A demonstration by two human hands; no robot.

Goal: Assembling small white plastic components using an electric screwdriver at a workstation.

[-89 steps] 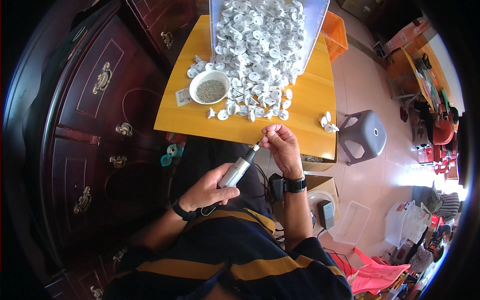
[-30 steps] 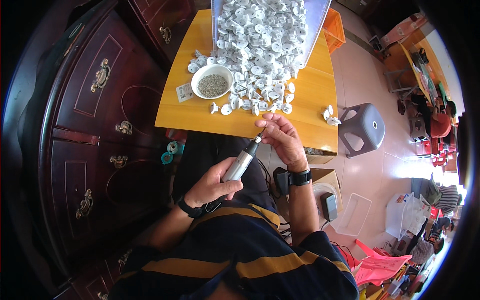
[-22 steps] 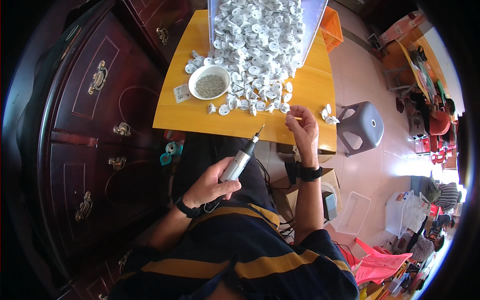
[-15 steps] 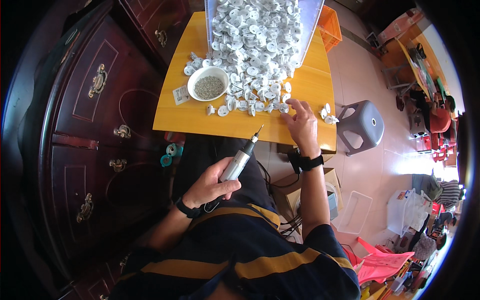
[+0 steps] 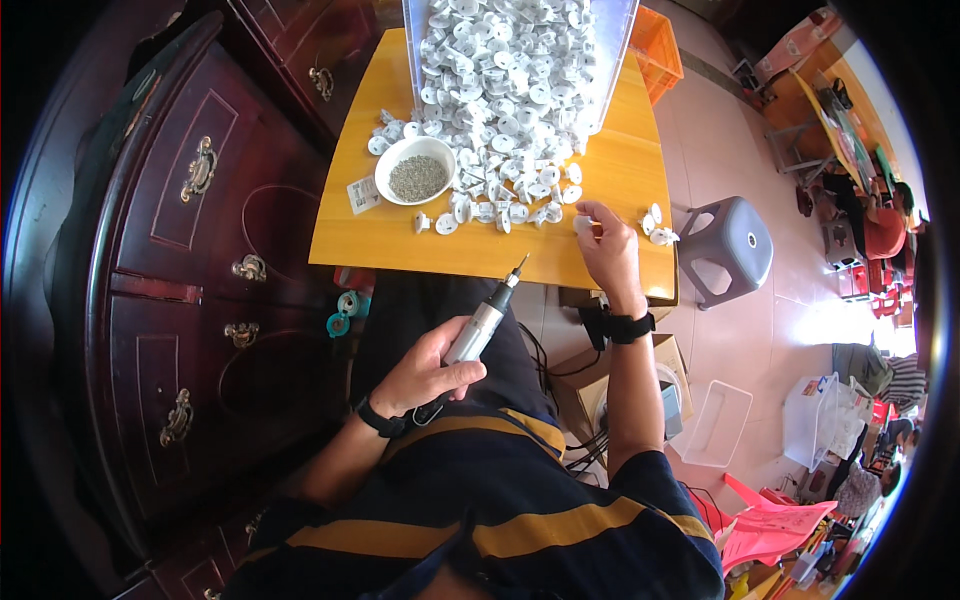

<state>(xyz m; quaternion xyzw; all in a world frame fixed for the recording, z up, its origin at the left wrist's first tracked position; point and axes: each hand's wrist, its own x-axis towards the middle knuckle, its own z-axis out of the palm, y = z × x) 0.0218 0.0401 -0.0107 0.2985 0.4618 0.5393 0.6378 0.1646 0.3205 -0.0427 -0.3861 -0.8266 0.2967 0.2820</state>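
An electric screwdriver (image 5: 482,328) with a silver-grey body and black nose lies in my left hand (image 5: 425,372), which is closed round it above my lap. Its thin bit points up and away, toward the table's near edge. Over the right part of the yellow table (image 5: 400,245) my right hand (image 5: 612,252) pinches a small white plastic part (image 5: 583,226) between thumb and fingers. Beyond it spreads a heap of similar white disc-shaped parts (image 5: 515,150), spilling from a clear plastic bin (image 5: 612,62). A white bowl (image 5: 381,178) of small metal screws (image 5: 418,178) stands to their left.
A few white parts (image 5: 655,228) lie apart near the table's right edge. A grey stool (image 5: 730,250) stands to the right, an orange crate (image 5: 655,60) behind. Dark wooden drawers (image 5: 200,240) line the left. Cables and a cardboard box (image 5: 575,390) are below the table.
My right hand has drawn slightly back from the heap, with a white plastic part now in its fingers. My left hand keeps the screwdriver in much the same place.
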